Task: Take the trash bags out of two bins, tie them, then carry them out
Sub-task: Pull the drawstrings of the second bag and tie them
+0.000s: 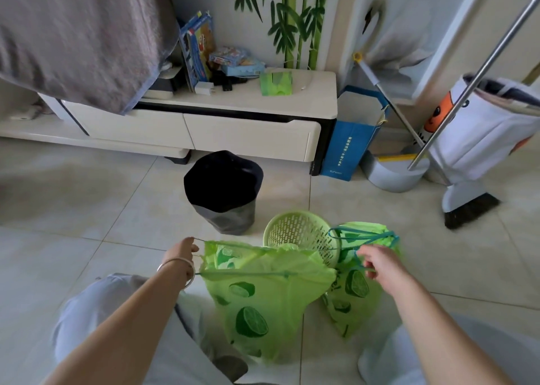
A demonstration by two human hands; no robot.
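A green lime-print trash bag [260, 300] hangs in front of me, its mouth drawn flat. My left hand [182, 253] pinches the drawstring at the bag's left end. My right hand [380, 263] holds the blue drawstring at the right, in front of a second green lime-print bag [355, 294] that stands on the floor with its blue strings looped at the top. A green slotted plastic bin [301, 234] stands between and behind the bags. Farther back stands a grey bin [225, 206] lined with a black bag.
A low white TV cabinet [248, 127] runs along the wall, with boxes and a green tissue pack on top. A blue paper bag [347, 142], a dustpan [391, 174], a broom [467, 206] and a metal pole [473, 74] crowd the right. Pale floor tiles lie around the bins.
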